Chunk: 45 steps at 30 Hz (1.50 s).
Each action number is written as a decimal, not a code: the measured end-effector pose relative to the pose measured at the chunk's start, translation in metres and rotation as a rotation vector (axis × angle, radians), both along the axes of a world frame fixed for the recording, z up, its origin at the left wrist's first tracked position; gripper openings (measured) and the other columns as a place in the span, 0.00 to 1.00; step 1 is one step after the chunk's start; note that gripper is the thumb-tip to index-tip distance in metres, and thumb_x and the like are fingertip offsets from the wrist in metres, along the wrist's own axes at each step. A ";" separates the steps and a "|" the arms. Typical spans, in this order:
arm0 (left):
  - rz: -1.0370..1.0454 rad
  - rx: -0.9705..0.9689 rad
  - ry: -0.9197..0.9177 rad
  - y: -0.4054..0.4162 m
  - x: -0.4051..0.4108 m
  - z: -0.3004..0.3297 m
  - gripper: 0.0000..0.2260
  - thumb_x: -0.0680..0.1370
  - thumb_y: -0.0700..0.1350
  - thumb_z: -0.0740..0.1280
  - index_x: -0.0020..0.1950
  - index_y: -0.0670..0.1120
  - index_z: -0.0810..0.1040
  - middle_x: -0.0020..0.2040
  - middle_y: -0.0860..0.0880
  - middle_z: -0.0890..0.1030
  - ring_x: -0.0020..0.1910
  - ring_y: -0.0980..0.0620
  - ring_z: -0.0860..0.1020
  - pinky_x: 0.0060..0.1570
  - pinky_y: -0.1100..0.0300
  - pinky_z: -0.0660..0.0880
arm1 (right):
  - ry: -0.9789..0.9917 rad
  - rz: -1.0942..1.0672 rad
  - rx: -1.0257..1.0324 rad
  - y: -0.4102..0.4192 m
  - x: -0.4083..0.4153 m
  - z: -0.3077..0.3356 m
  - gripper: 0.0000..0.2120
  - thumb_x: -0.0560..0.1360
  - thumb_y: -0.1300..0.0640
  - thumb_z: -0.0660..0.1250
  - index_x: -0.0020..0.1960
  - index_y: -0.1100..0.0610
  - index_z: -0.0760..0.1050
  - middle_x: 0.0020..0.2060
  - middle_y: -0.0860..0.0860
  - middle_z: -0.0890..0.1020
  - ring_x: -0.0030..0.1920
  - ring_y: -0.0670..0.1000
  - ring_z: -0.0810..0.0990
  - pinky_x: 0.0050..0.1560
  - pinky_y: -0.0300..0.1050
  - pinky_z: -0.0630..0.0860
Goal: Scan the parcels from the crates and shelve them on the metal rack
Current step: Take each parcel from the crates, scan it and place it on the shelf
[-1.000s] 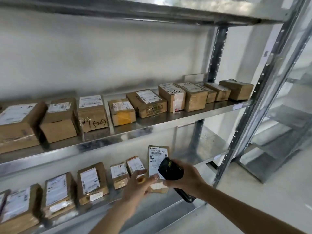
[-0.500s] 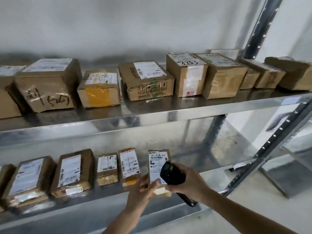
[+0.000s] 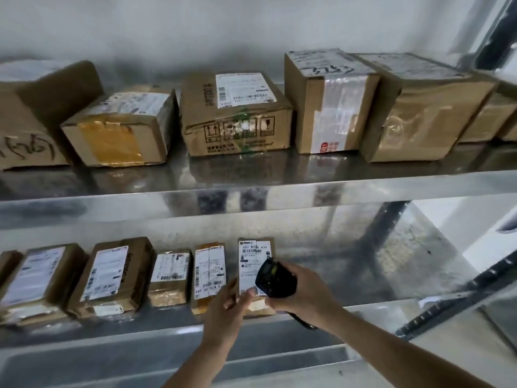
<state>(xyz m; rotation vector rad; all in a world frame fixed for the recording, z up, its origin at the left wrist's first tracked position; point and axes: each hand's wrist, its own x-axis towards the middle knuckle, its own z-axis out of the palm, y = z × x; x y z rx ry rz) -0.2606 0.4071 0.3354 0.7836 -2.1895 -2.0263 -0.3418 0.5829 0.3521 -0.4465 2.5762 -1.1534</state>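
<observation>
A small brown parcel [image 3: 251, 259] with a white label lies at the right end of the row on the lower shelf [image 3: 391, 275] of the metal rack. My left hand [image 3: 229, 306] touches its near end with straight fingers. My right hand [image 3: 302, 289] grips a black handheld scanner [image 3: 275, 277] just right of that parcel, partly over its label. Several other labelled parcels [image 3: 109, 273] lie to its left.
The upper shelf [image 3: 251, 186] carries a row of larger cardboard boxes [image 3: 235, 113] against the white wall. A dark upright post [image 3: 500, 29] stands at the right. To the right of the small parcel the lower shelf is bare metal.
The view has moved closer to the rack and leftwards. Both hands stay at the small parcel on the lower shelf, the scanner still in my right hand.
</observation>
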 end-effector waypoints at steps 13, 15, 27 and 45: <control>0.092 0.068 -0.094 -0.025 -0.034 0.005 0.14 0.75 0.57 0.73 0.57 0.59 0.73 0.51 0.57 0.80 0.54 0.49 0.80 0.47 0.47 0.84 | 0.026 0.055 0.031 -0.034 -0.038 0.005 0.32 0.62 0.49 0.82 0.65 0.42 0.78 0.49 0.39 0.85 0.50 0.39 0.80 0.46 0.35 0.72; 0.103 0.069 -0.102 -0.025 -0.034 0.006 0.14 0.75 0.57 0.72 0.57 0.59 0.74 0.51 0.57 0.80 0.53 0.50 0.80 0.46 0.48 0.84 | 0.029 0.059 0.028 -0.035 -0.039 0.006 0.31 0.63 0.49 0.82 0.64 0.42 0.78 0.48 0.39 0.84 0.50 0.39 0.80 0.45 0.35 0.72; 0.089 -0.030 -0.076 -0.030 -0.017 0.013 0.10 0.76 0.57 0.71 0.55 0.58 0.77 0.49 0.60 0.81 0.51 0.52 0.81 0.42 0.48 0.84 | 0.049 0.024 -0.012 -0.019 -0.019 0.009 0.33 0.56 0.40 0.78 0.62 0.36 0.79 0.50 0.32 0.85 0.52 0.38 0.82 0.57 0.50 0.81; 0.177 -0.311 0.170 -0.228 0.145 0.118 0.19 0.75 0.61 0.72 0.64 0.59 0.79 0.71 0.63 0.68 0.69 0.57 0.71 0.68 0.52 0.72 | 0.194 0.237 0.048 -0.196 0.110 0.125 0.38 0.58 0.36 0.80 0.68 0.35 0.76 0.51 0.36 0.84 0.53 0.41 0.82 0.56 0.41 0.80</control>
